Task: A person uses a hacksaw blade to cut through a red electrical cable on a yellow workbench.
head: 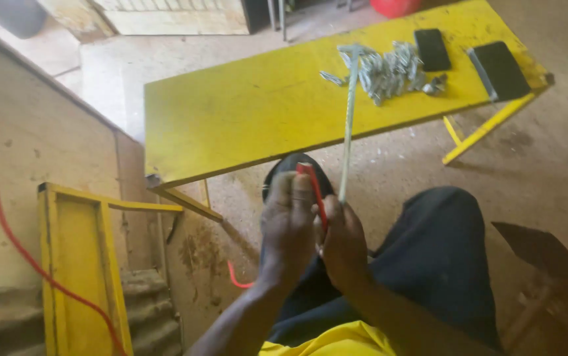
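Low centre of the frame: seated person, dark trousers, yellow shirt hem. Left hand and right hand pressed close together, both pinched round a thin red strip that stands up between the fingers; right hand also grips the foot of a long pale metal rod, rising toward upper centre. Seems mid-fitting, red strip against rod; a steady grip on both looks called for. Beyond, yellow table; upper right on it, heap of metal fasteners, two dark flat slabs. Red cable along left edge.
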